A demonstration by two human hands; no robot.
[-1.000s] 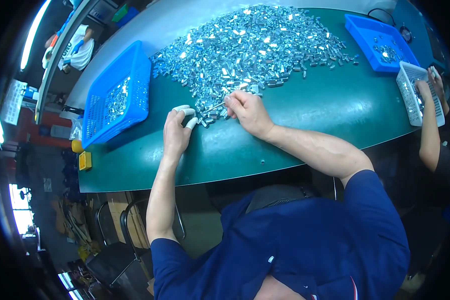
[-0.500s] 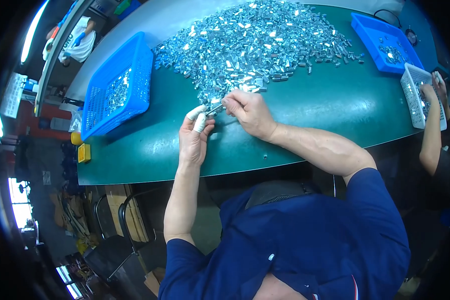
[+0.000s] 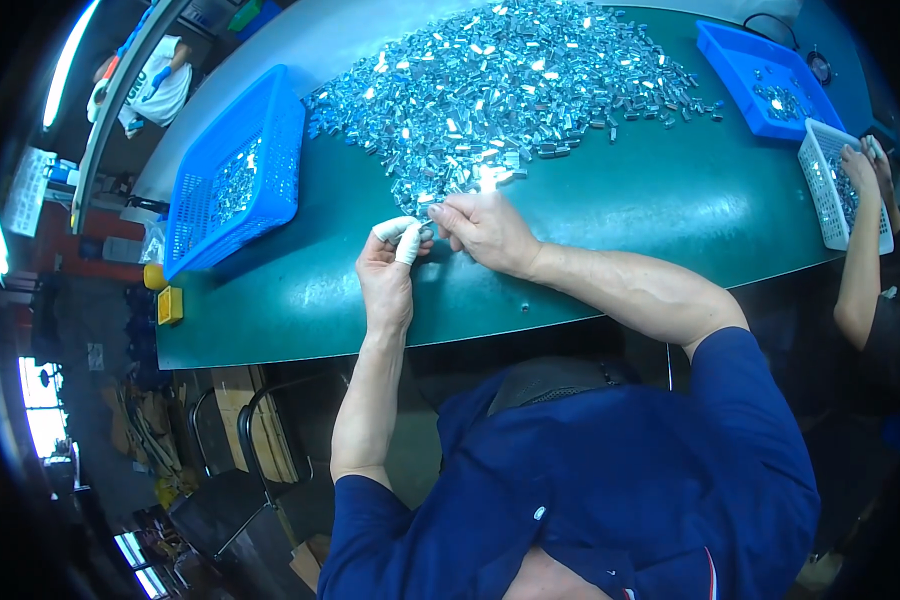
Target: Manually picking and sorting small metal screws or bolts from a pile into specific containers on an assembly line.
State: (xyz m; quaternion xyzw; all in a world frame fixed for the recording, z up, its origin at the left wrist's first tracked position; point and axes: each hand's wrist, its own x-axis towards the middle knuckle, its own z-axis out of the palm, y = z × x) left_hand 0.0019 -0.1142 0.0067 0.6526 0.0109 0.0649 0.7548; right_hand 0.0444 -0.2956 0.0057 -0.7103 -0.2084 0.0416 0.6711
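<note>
My left hand [image 3: 385, 280] has white covers on two fingers. Its fingertips are pinched on a small metal piece [image 3: 427, 233], mostly hidden by the fingers. Close beside it, my right hand [image 3: 492, 235] is closed in a pinch, its fingertips almost meeting those of the left. What the right fingers hold is too small and covered to make out. Just beyond both hands spreads a large heap of small shiny metal pieces [image 3: 510, 90] on the green tabletop [image 3: 610, 220].
At the left stands a blue perforated basket [image 3: 288, 150] holding metal pieces. A shallow blue tray [image 3: 730, 75] with some pieces lies far right. Next to it, another person's hands [image 3: 863, 170] are at a white basket [image 3: 825, 215]. A small yellow box [image 3: 170, 305] sits at the table's left edge.
My right hand has shifted slightly left and down, closer to my left fingertips. A thin metal length that showed between the hands is now mostly covered. The other person's hand has moved up.
</note>
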